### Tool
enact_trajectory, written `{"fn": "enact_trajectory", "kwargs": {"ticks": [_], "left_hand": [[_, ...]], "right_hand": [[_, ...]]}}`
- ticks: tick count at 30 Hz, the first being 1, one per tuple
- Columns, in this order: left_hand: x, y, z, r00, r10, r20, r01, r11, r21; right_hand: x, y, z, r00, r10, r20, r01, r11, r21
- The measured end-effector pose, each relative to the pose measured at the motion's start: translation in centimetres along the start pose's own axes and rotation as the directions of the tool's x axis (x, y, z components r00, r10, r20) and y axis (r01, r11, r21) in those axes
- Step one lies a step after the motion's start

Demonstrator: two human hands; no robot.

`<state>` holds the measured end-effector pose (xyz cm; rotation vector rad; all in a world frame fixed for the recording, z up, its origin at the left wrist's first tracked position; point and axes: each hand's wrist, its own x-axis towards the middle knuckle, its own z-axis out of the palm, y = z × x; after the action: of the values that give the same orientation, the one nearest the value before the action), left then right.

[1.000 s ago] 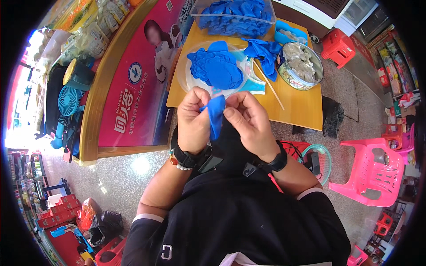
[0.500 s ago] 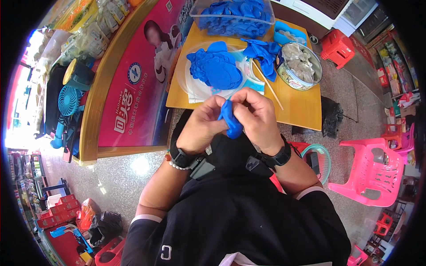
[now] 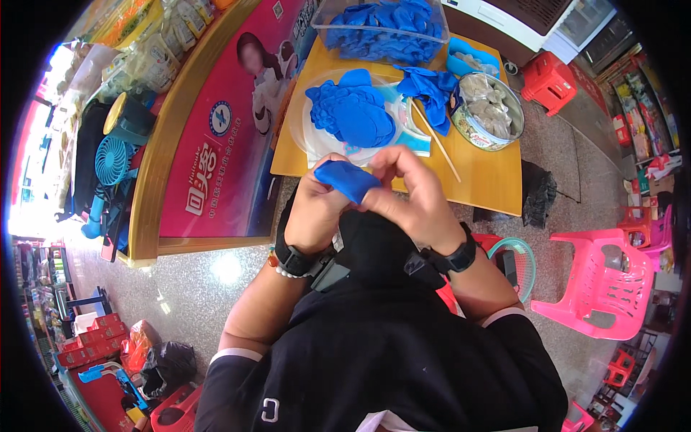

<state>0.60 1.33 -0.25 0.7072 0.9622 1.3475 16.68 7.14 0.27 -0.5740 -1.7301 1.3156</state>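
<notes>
A thin, soft blue piece (image 3: pixel 348 180) lies stretched between my hands above the near edge of the table. My left hand (image 3: pixel 314 209) is closed around its left end, with the blue sheet lying over the fingers. At the other end, the thumb of my right hand (image 3: pixel 421 205) presses on the edge while the index finger arches away from it. The right fingertips are partly hidden. Just beyond the hands, a fanned pile of similar flat blue pieces (image 3: pixel 353 115) rests on a clear round plastic lid (image 3: pixel 299 129).
The yellow table (image 3: pixel 486 183) also bears a clear bin (image 3: pixel 439 43) of blue pieces, loose blue pieces (image 3: pixel 432 93), a wooden stick (image 3: pixel 437 140), a round tin (image 3: pixel 479 137) and a small blue tub (image 3: pixel 471 54). A pink chair (image 3: pixel 597 281) stands right, a counter (image 3: pixel 216 144) left.
The blue piece has gone from a bunched, upright fold to a flatter spread, tilted left. My right index finger has lifted away, and my left hand has shifted slightly left.
</notes>
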Motion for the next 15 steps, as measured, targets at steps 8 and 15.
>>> {"fn": "enact_trajectory", "kwargs": {"ticks": [8, 15], "left_hand": [[-0.3, 0.0, 1.3, 0.953, 0.302, 0.025, -0.297, 0.949, -0.107], [-0.3, -0.7, 0.6, 0.933, 0.346, 0.098, -0.313, 0.916, -0.251]], "right_hand": [[-0.7, -1.7, 1.6, 0.976, 0.179, 0.126, -0.174, 0.983, -0.053], [-1.0, -1.4, 2.4, 0.964, -0.083, 0.254, 0.103, 0.993, -0.066]]}}
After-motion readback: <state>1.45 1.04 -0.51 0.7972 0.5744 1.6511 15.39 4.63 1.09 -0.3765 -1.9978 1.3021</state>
